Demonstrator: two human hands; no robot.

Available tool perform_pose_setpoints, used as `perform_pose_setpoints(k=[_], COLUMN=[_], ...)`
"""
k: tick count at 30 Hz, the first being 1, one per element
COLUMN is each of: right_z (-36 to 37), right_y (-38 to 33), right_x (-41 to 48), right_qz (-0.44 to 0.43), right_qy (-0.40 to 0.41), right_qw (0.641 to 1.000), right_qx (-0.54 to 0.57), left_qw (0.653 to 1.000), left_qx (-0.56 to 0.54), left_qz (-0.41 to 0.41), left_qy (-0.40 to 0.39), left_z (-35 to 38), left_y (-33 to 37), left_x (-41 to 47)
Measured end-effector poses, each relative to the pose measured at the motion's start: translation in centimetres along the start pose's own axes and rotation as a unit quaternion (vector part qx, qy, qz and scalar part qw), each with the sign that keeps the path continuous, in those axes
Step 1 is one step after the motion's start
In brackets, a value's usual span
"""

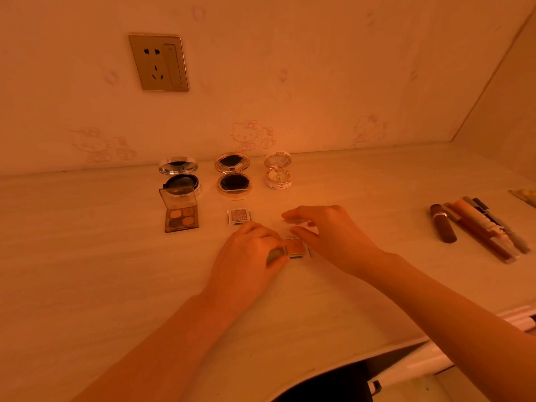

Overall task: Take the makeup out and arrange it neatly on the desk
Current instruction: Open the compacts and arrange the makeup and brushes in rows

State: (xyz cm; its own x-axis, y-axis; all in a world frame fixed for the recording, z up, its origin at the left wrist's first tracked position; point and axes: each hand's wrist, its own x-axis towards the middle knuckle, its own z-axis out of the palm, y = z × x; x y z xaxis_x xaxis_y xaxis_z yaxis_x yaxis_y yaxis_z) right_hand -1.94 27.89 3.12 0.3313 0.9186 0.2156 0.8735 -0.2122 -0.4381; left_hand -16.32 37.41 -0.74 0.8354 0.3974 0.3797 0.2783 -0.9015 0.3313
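Both forearms reach in from the bottom edge over the desk (pixel 87 271). Curled fingers of the left hand (pixel 249 252) pinch the left side of one small square eyeshadow case (pixel 298 250), lying mid-desk; the right hand (pixel 329 232) arches over it, thumb and forefinger pinching its clear lid (pixel 294 223). Beyond lie one glitter single (pixel 238 217), one four-pan palette (pixel 181 214), and three open round compacts (pixel 233 177) in a row. Well apart to the right sits one bundle of tubes (pixel 478 227), too overlapped to count.
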Motion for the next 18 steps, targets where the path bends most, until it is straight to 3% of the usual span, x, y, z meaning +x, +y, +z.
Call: perform_pose_setpoints(k=[4, 11, 18], right_z=[-0.3, 0.8, 2.2], right_y=[0.3, 1.0, 1.8], right_x=[-1.6, -4.5, -4.5], right_qz=[0.043, 0.11, 0.033], right_qy=[0.042, 0.032, 0.023], right_qw=[0.998, 0.993, 0.998], right_qx=[-0.005, -0.023, -0.055], left_qw=[1.0, 1.0, 1.0], left_qx=[0.002, 0.0, 0.013], left_qz=[0.0, 0.001, 0.002], left_qy=[0.007, 0.01, 0.005], left_z=[0.1, 0.2, 0.3], left_y=[0.0, 0.2, 0.4], left_x=[0.0, 0.0, 0.1])
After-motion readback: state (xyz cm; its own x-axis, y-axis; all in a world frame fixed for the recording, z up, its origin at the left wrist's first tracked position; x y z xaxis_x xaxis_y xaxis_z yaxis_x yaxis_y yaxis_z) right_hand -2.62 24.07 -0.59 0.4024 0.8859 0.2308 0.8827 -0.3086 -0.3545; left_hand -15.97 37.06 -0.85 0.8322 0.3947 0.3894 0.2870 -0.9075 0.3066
